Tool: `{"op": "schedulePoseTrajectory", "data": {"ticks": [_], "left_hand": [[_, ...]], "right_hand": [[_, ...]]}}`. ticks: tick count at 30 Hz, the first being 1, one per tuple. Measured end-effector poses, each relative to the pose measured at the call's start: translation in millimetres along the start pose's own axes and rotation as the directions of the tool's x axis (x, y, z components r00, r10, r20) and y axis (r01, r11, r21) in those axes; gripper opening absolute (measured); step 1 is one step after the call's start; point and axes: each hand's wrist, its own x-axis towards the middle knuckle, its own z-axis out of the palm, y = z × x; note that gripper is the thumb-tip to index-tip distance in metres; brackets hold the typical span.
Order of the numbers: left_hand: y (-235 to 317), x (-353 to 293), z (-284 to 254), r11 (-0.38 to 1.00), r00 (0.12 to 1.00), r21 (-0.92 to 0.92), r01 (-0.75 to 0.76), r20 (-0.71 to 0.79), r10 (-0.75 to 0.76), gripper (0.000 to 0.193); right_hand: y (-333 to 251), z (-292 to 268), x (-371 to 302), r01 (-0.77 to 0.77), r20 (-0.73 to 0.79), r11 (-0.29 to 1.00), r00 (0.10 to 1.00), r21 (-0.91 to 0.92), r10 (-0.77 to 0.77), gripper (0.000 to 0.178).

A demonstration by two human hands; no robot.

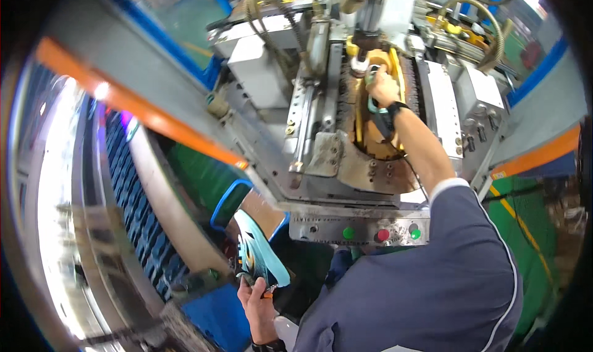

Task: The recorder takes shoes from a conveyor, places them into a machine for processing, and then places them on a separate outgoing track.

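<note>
i report on both hands at the machine. my left hand point(258, 305) is closed around the lower end of a teal shoe point(264, 250), thumb and fingers pinched against it. the shoe stands nearly upright, its pale sole turned to the right and its patterned upper to the left. it is outside the machine, low and in front, near a brown board point(260, 213) with a blue frame.

my right hand point(385, 88) reaches into the yellow-lined cavity point(396, 71) of the machine. the fingers are bent and appear gripped on the upper part of a dark and teal item point(383, 125), shoe-like as far as it shows. my hand and wrist cover part of it, so i cannot confirm its full shape or whether it is seated at the bottom. the press head point(369, 23) sits above and beyond, just clear of my fingers as far as i can tell.

status, in my judgement: partly complete. one item is within the cavity but not let go; the other is in hand and not in the machine. i cannot establish from this view whether either has been pressed. still outstanding is the release of the right-hand item. the control panel point(364, 226), with green and red buttons, is untouched; neither hand is near it.
</note>
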Motion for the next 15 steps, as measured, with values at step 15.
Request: {"op": "schedulePoseTrajectory", "data": {"ticks": [15], "left_hand": [[-131.9, -178.6, -61.7, 0.903, 0.918, -0.421, 0.079, -0.322, -0.231, 0.029]], "right_hand": [[44.1, 138.0, -358.6, 0.828, 0.066, 0.336, 0.345, 0.449, -0.936, 0.014]]}}
